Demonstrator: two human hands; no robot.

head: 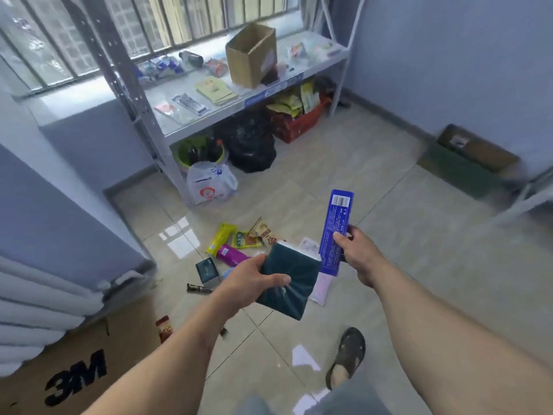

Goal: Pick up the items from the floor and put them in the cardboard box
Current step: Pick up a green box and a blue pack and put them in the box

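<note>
Left hand (pixel 257 280) grips dark green packet (pixel 288 283), right hand (pixel 359 250) pinches blue box (pixel 335 232), both lifted clear of the floor (pixel 374 181) litter, likely bound for cardboard box (pixel 251 55).

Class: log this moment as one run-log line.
left hand: holds dark green packet | right hand: holds blue box | floor: packets remain

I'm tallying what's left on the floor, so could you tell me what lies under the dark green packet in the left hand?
Beneath the dark green packet, held above the floor by the left hand, a pink-and-white packet shows at its right edge. Whatever lies directly under it is covered.
</note>
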